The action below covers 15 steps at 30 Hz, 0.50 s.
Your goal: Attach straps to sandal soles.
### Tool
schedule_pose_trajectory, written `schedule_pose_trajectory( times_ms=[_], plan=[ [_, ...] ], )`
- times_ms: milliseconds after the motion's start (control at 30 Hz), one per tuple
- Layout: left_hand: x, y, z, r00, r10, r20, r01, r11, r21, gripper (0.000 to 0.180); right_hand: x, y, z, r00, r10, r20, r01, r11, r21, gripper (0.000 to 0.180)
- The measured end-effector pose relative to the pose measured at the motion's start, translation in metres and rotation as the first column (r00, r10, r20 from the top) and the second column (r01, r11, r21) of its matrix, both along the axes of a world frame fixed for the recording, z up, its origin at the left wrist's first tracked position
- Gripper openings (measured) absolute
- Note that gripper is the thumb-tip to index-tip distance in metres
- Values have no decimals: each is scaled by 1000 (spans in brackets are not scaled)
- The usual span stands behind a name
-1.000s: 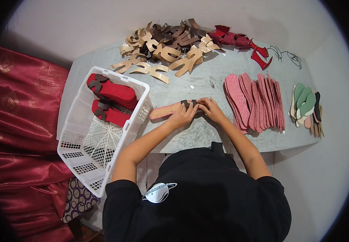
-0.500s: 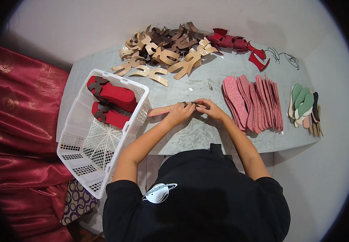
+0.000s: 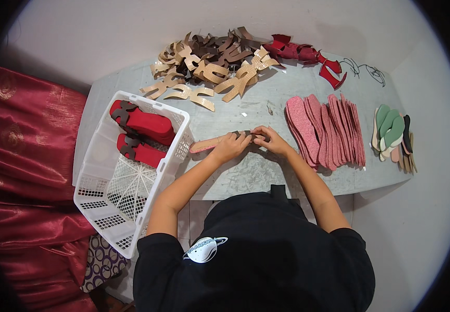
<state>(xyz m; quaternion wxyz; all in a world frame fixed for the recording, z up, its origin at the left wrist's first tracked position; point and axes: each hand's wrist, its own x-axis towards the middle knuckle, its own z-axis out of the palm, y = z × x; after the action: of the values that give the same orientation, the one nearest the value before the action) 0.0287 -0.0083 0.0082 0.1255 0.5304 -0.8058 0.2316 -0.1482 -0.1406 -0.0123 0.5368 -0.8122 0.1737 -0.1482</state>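
Gripping a sole [image 3: 210, 143] at its dark strap [image 3: 244, 132], left hand [image 3: 232, 146], right hand [image 3: 270, 140]; bare end [image 3: 197, 147] leftward

Soft light glints on red cloth [image 3: 32, 187]; dark edges seem blurred.

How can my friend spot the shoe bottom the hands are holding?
Find the grey table and the white basket at its left. Right of that, the left hand and right hand hold one sole. Unlike the pink soles further right, its face is tan, with a dark brown piece across.
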Motion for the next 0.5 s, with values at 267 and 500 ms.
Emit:
schedule_pose_trajectory(
  times_ms=[267,500],
  plan=[
    [7,-11,-4,987,-141,78,144,989,-43,31,-3,4,1,996,-41,-73,35,997,-76,40],
    [8,-16,-5,995,-98,23,98,995,-6,16,-1,11,-3,995,-101,-10,99,988,-118,33]
  ],
)
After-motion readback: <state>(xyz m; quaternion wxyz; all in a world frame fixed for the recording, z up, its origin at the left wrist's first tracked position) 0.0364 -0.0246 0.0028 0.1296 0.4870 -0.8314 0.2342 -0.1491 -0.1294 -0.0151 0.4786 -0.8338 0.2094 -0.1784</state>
